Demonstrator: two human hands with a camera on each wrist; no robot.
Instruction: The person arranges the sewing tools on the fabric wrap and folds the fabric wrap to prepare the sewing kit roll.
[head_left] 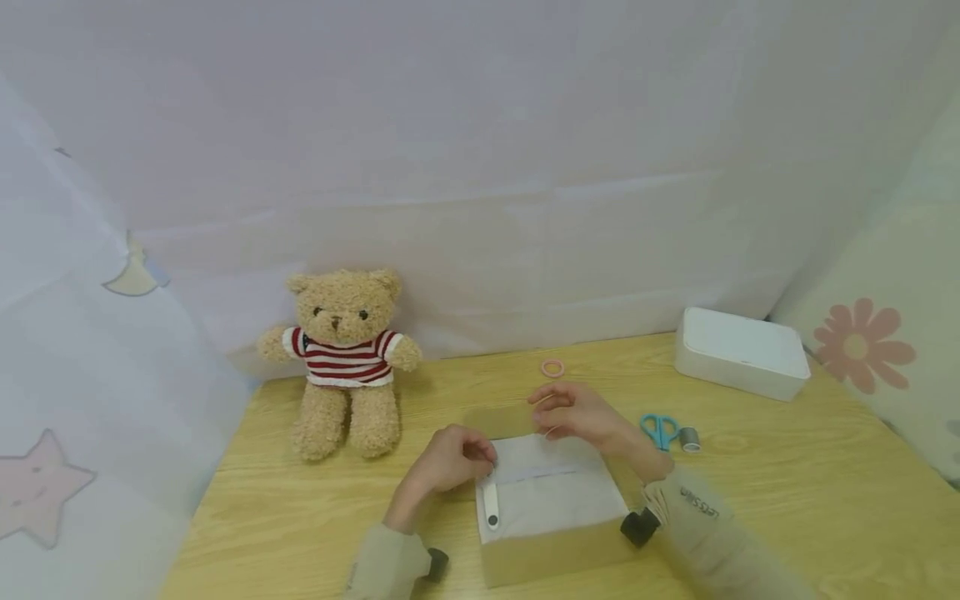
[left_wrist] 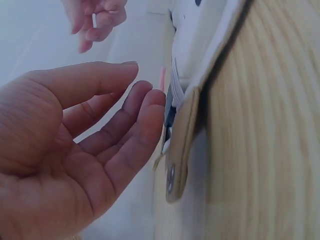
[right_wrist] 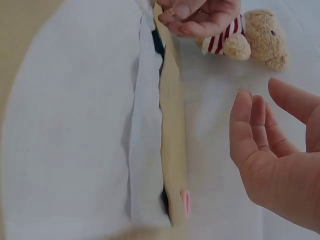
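A tan fabric box or bag (head_left: 558,550) with a white top (head_left: 555,500) sits at the front of the table. A white strap (head_left: 491,500) with a dark round snap lies along its left side. My left hand (head_left: 453,458) is at the far left corner beside the strap, its fingers loosely bent. In the left wrist view those fingertips (left_wrist: 150,100) are right at the fabric edge, beside a tan tab (left_wrist: 182,150) with a metal snap. Above the far edge my right hand (head_left: 577,412) hovers with thumb and fingers apart, nothing showing between them.
A teddy bear (head_left: 348,367) in a striped sweater sits at the back left. Behind the bag lies a pink ring (head_left: 552,368). On the right are blue-handled scissors (head_left: 660,432), a grey thread spool (head_left: 689,440) and, farther back, a white box (head_left: 742,352).
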